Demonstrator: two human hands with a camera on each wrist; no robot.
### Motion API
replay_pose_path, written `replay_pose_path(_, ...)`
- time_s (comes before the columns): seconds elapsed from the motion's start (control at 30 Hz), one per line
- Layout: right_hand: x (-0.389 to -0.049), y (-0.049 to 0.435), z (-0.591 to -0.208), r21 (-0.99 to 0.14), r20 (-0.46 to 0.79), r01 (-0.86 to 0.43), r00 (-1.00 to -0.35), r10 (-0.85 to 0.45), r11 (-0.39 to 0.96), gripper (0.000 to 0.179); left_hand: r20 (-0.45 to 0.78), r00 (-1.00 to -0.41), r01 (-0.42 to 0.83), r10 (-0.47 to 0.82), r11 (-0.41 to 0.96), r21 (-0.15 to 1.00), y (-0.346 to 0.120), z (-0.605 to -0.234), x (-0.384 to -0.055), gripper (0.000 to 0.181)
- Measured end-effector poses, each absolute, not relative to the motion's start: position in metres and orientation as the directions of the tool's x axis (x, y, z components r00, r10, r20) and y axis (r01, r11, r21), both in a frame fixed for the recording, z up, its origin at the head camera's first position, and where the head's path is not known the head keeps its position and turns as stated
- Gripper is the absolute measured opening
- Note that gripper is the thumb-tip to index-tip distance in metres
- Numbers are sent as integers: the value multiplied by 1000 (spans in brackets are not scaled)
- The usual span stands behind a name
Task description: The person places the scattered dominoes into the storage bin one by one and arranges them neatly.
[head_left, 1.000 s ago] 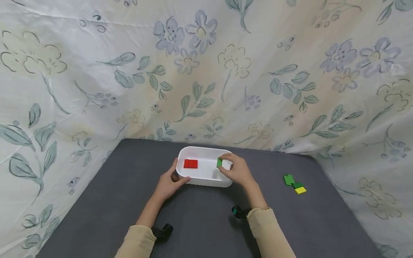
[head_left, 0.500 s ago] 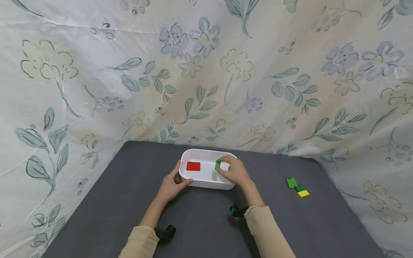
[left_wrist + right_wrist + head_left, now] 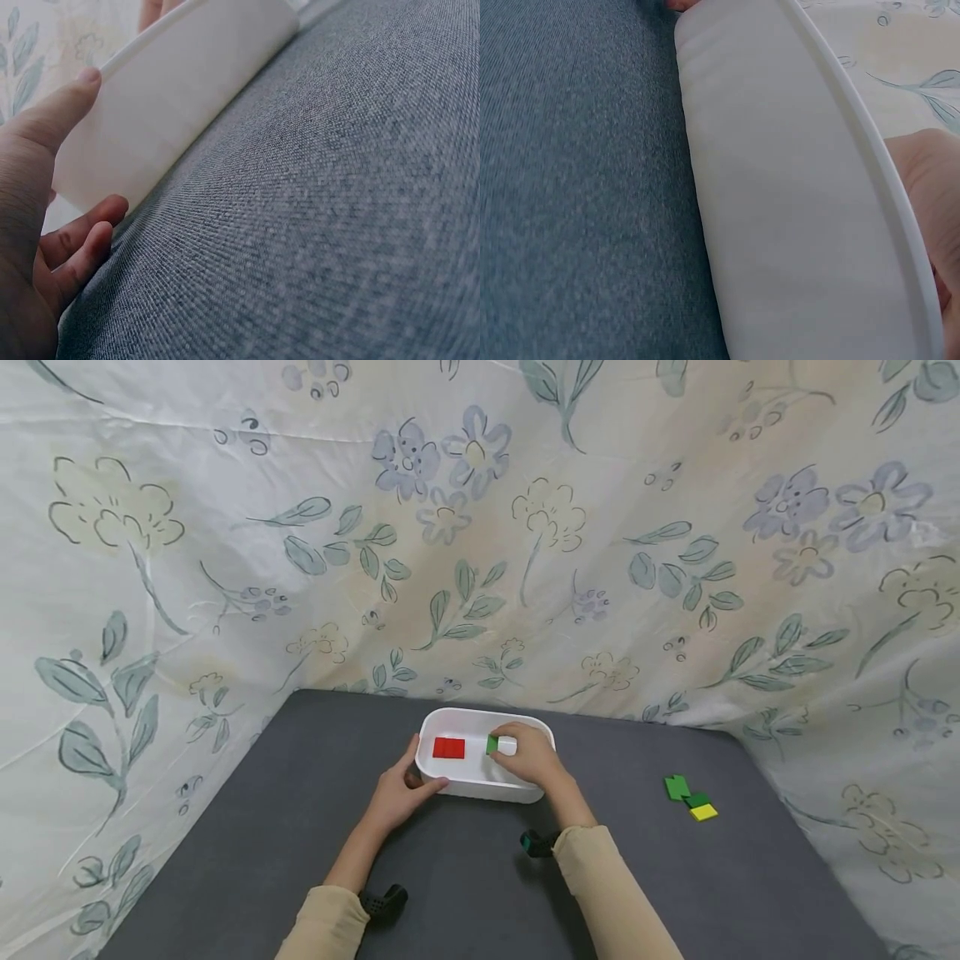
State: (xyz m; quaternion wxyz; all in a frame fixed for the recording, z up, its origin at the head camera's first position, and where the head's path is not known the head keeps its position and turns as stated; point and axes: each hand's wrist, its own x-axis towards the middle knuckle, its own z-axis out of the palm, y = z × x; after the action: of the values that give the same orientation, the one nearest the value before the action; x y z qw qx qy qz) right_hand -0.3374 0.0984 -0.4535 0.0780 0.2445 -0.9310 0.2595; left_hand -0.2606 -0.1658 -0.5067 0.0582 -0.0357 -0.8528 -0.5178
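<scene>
Leftward went the right hand [image 3: 534, 757], pinching a green tile [image 3: 492, 744] inside the box [image 3: 480, 789] the left hand [image 3: 397, 792] gripped! Placing seemed underway; gentle release looked due.

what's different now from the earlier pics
The right hand has moved left inside the white tray, bringing the pinched green piece closer to the red pieces. Nothing was let go or newly taken hold of. The left hand still holds the tray's left end; the red pieces and the green and yellow pieces outside it stayed put.
</scene>
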Motion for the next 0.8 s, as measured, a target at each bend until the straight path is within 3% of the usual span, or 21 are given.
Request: replay_pose_path(0.8,-351,63,-459,-459,75,-389,-913,-401,799,32,150,-988,143,19,443,885,-168,-507,-263,105)
